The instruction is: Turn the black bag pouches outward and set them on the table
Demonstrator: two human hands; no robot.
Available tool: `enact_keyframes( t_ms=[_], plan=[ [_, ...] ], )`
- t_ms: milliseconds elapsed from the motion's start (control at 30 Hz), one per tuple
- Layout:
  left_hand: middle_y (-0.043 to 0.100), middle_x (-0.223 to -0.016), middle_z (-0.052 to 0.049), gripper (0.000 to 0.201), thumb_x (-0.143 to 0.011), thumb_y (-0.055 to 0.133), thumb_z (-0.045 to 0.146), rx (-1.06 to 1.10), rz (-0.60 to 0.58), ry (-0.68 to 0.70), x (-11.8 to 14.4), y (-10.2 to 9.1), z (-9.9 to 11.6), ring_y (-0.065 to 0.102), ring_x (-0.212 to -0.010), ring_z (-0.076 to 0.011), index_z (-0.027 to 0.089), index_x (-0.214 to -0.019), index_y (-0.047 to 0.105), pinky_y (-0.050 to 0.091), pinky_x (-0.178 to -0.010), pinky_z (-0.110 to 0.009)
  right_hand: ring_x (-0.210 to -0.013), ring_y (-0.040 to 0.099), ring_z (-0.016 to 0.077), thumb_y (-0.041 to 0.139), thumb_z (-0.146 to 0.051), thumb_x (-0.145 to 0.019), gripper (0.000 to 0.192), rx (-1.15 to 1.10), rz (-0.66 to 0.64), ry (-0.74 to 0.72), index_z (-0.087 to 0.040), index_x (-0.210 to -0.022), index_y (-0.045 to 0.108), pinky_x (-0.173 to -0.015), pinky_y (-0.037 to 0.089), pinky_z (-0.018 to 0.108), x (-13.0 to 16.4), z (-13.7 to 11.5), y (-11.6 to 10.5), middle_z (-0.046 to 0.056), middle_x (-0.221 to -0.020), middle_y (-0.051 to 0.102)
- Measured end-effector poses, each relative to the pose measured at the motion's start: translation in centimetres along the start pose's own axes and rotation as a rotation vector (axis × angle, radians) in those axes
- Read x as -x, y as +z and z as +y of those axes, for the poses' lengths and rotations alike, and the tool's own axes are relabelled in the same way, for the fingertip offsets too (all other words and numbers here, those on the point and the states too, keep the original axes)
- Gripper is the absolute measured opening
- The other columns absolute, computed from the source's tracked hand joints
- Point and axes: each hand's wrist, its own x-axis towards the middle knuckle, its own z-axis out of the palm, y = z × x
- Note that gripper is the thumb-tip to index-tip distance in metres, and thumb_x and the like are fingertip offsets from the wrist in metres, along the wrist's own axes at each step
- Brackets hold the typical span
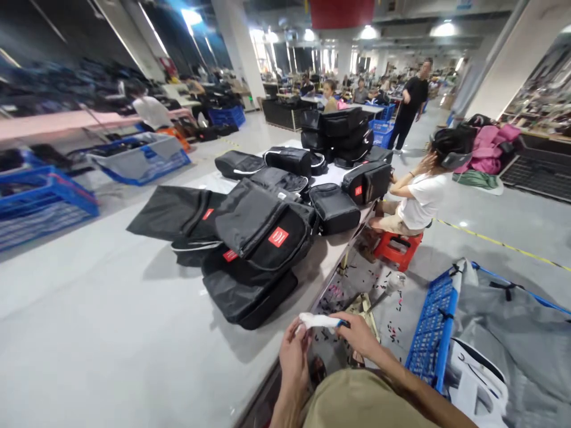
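Black bags [250,249] lie piled on the tabletop [89,333]. Over its edge, the left hand [294,356] and right hand [357,336] pinch a white cloth [319,321] between their fingers; a loose grip could drop it onto the littered floor [392,321].

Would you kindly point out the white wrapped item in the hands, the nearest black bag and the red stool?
White wrapped item [317,321], head view, on its middle between both hands.
Nearest black bag [247,294], head view, on its top face.
Red stool [398,248], head view, on its front side.
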Motion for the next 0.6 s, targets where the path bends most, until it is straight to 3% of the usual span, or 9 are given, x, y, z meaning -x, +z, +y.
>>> enact_keyframes(
  t_ms=[133,200,267,333,433,600],
  plan=[
    [0.079,-0.128,-0.008,0.045,-0.082,0.091,0.047,-0.343,0.035,0.280,0.7,-0.5,-0.4,0.075,-0.133,-0.0336,0.038,-0.123,0.075,0.067,-0.102,-0.043,-0.120,0.077,0.0293,0.059,-0.017,-0.086,0.052,0.260,-0.040,-0.092,-0.029,-0.126,0.089,-0.108,0.055,0.038,0.1,0.5,-1.7,0.008,-0.126,0.085],
    [0.081,-0.127,-0.009,0.049,-0.076,0.093,0.060,-0.431,-0.146,0.322,1.5,-0.1,-0.5,0.075,-0.133,-0.0368,0.038,-0.118,0.080,0.065,-0.105,-0.045,-0.120,0.077,0.0288,0.058,-0.014,-0.084,0.053,0.362,-0.120,-0.113,-0.028,-0.125,0.088,-0.106,0.054,0.036,0.1,0.6,-1.7,0.010,-0.125,0.084],
    [0.084,-0.121,-0.012,0.054,-0.072,0.092,0.070,-0.507,-0.373,0.277,2.5,0.5,-0.5,0.078,-0.124,-0.0393,0.033,-0.111,0.084,0.065,-0.104,-0.047,-0.118,0.077,0.0277,0.058,-0.012,-0.085,0.050,0.392,-0.178,-0.127,-0.027,-0.123,0.088,-0.104,0.053,0.034,0.3,0.4,-1.4,0.010,-0.122,0.084],
    [0.085,-0.122,-0.015,0.057,-0.073,0.089,0.074,-0.577,-0.489,0.257,3.4,1.0,-0.5,0.079,-0.121,-0.0395,0.030,-0.110,0.087,0.063,-0.106,-0.047,-0.118,0.076,0.0279,0.058,-0.013,-0.086,0.045,0.378,-0.181,-0.136,-0.024,-0.119,0.087,-0.104,0.053,0.034,0.4,0.0,-1.0,0.011,-0.121,0.084],
    [0.084,-0.128,-0.014,0.054,-0.083,0.081,0.073,-0.630,-0.479,0.296,4.2,1.1,-0.4,0.078,-0.123,-0.0366,0.031,-0.115,0.088,0.060,-0.112,-0.046,-0.120,0.074,0.0279,0.059,-0.018,-0.090,0.038,0.285,-0.135,-0.145,-0.022,-0.120,0.083,-0.106,0.053,0.035,0.6,-0.3,-0.5,0.011,-0.123,0.082],
    [0.084,-0.128,-0.015,0.056,-0.087,0.075,0.080,-0.588,-0.485,0.273,4.5,0.9,-0.4,0.078,-0.117,-0.0363,0.030,-0.110,0.087,0.063,-0.105,-0.046,-0.120,0.075,0.0280,0.059,-0.028,-0.092,0.033,0.054,-0.042,-0.123,-0.023,-0.121,0.074,-0.109,0.054,0.040,0.5,0.5,0.4,0.010,-0.124,0.081]
  ],
)
